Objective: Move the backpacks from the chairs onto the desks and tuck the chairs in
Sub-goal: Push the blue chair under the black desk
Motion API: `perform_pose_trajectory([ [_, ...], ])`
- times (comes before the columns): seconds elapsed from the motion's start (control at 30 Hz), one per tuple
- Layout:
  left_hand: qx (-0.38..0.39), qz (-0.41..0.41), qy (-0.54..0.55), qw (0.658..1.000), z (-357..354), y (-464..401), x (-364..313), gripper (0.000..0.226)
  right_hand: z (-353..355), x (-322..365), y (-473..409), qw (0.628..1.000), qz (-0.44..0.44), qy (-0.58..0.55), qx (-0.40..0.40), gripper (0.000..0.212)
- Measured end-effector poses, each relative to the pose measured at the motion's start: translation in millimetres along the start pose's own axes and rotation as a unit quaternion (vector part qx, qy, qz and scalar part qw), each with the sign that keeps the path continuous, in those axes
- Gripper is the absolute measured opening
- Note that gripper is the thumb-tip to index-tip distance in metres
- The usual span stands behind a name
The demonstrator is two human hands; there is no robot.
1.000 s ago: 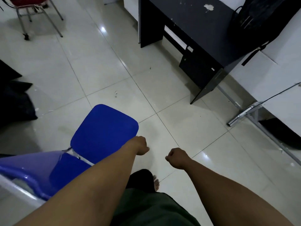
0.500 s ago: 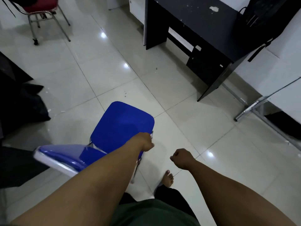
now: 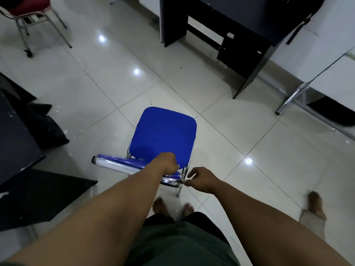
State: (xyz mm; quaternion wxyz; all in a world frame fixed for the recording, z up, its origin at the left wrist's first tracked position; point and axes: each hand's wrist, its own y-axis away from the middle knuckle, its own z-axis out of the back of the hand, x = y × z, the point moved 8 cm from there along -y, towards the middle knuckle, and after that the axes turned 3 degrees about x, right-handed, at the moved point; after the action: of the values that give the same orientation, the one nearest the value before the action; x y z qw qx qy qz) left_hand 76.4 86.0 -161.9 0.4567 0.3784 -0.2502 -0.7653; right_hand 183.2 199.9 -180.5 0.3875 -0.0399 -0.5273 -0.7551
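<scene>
Chair in blue (image 3: 163, 135) is standing empty on the tiled floor (image 3: 240, 131) mid-frame, well apart from the dark counter (image 3: 249, 22) at one o'clock, where a black backpack (image 3: 307, 14) seems to be sitting already, only partly in view. Left hand (image 3: 168, 165) is gripping the backrest top, while right hand (image 3: 201, 178) is hovering loosely curled beside the chrome frame, holding nothing. Judging by this, the bag part here looks done and the tucking-in is waiting; a red chair (image 3: 26, 6) at eleven o'clock is also standing untucked.
</scene>
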Motion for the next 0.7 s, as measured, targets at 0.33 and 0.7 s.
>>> perform_pose_trajectory([
  [0.33, -0.284, -0.128, -0.072, 0.947, 55.9, 69.3, 37.4, 0.026, -25.9, 67.4, 22.4, 0.972, 0.116, -0.068, -0.190, 0.029],
  [0.7, -0.154, -0.290, -0.250, 0.911, 56.3, 85.6, 106.2, 0.049, -44.6, 110.2, 43.5, 0.934, 0.212, 0.088, -0.275, 0.057],
])
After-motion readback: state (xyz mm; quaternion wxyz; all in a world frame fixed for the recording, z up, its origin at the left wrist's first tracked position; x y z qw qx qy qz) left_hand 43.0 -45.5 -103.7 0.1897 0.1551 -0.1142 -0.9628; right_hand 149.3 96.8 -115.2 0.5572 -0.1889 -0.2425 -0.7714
